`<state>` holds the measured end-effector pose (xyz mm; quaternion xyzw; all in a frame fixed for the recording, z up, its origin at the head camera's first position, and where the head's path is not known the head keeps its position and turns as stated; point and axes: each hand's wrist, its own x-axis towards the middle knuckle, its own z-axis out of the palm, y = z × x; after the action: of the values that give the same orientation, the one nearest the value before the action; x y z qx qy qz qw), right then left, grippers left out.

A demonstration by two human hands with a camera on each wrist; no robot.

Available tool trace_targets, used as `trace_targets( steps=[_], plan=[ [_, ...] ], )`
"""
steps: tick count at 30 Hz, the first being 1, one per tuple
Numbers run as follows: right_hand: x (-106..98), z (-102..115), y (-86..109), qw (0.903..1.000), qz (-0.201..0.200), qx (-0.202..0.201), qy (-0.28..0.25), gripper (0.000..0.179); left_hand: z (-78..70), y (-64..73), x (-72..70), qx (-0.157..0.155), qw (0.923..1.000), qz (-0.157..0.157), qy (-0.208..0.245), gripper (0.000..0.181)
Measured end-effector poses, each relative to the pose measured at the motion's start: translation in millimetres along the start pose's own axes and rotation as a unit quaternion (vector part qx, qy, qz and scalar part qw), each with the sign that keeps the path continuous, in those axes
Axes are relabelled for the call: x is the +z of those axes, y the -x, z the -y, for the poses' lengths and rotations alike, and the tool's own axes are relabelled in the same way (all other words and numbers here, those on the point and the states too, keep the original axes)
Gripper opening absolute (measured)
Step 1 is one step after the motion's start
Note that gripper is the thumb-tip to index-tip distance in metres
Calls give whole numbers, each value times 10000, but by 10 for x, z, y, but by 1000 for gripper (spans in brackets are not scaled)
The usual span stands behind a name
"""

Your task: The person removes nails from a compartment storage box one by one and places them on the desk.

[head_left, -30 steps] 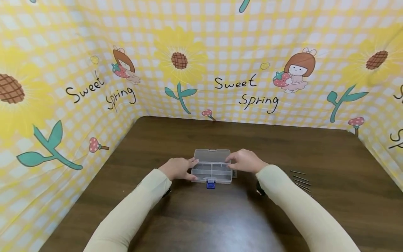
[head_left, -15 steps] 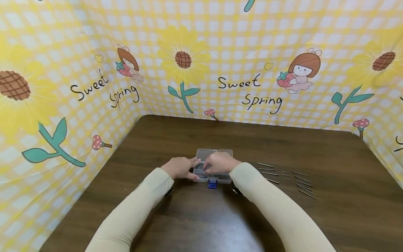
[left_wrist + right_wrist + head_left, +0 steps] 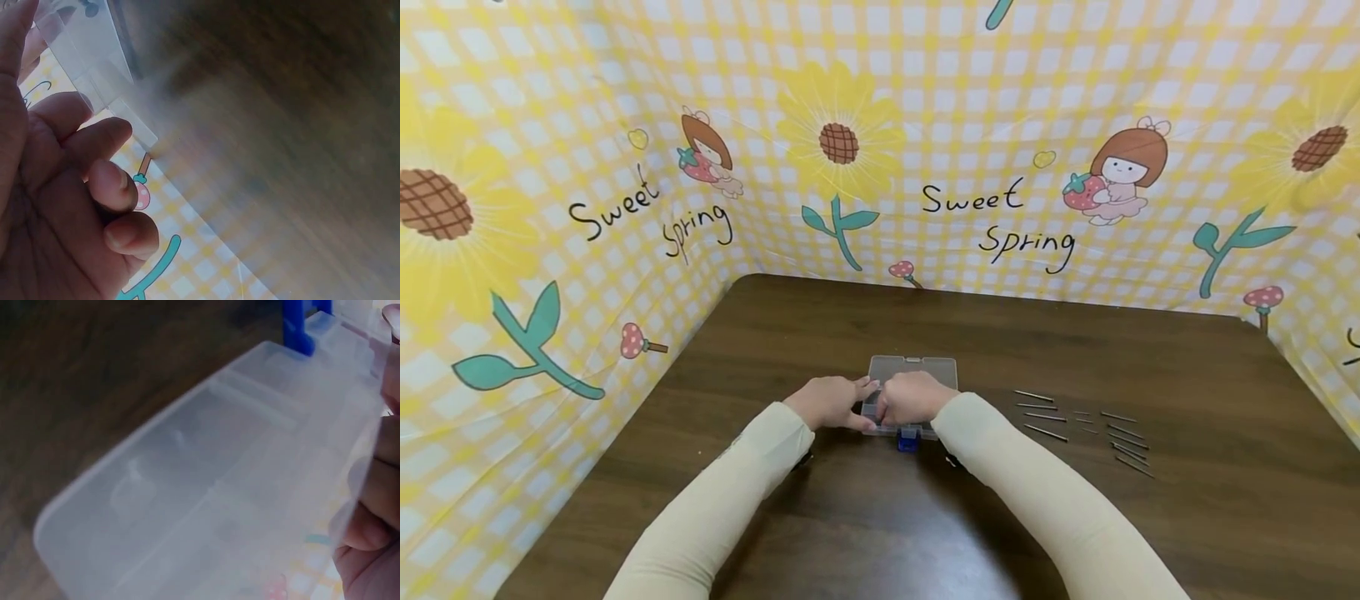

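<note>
A clear plastic compartment box [image 3: 947,377] stands on the table with its lid raised at the back and a blue latch [image 3: 908,442] at the front. My left hand [image 3: 828,402] grips the box's left end, thumb at the front and fingers toward the back. Over the box's left compartments, my right hand [image 3: 913,397] reaches in with curled fingers. Whatever its fingertips may hold is hidden. In the right wrist view the translucent box [image 3: 187,481] fills the middle, with curled fingers [image 3: 369,525] at its right edge.
On the dark wooden table [image 3: 1000,517], right of the box, lie several slim metal rods [image 3: 1043,416], a few tiny pins [image 3: 1084,422] and more metal rods [image 3: 1127,440]. A yellow checked cloth [image 3: 970,250] stands around the table's back and left.
My right hand has moved left from the box's right edge and now dips into the left compartments. The metal rods came into fuller view. My left hand has stayed on the box.
</note>
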<state>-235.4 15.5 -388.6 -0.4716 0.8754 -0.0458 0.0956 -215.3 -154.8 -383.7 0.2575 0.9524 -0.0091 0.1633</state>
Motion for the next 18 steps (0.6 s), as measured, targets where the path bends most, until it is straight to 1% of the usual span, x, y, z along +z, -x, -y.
trace_targets(
  steps=[3, 5, 7, 10, 14, 18],
  plan=[
    [32, -4, 6, 10000, -24, 29, 25, 11, -14, -12, 21, -9, 10000, -39, -45, 79],
    [47, -6, 9, 10000, -27, 84, 19, 10, -12, -22, 42, 45, 9999, -81, -68, 78],
    [53, -4, 15, 9999, -5, 153, -18, 10, -3, -27, 57, 162, 9998, -130, -9, 78],
    [54, 0, 10, 9997, 10, 226, -31, 10, 29, -23, 67, 306, 9990, -203, 240, 77],
    [58, 6, -15, 9997, 35, 234, 45, 9, 74, 6, 57, 419, 9975, -273, 506, 77],
    [50, 15, -34, 9995, 67, 251, 160, 10, 88, 15, 38, 451, 9973, -330, 471, 79]
  ],
)
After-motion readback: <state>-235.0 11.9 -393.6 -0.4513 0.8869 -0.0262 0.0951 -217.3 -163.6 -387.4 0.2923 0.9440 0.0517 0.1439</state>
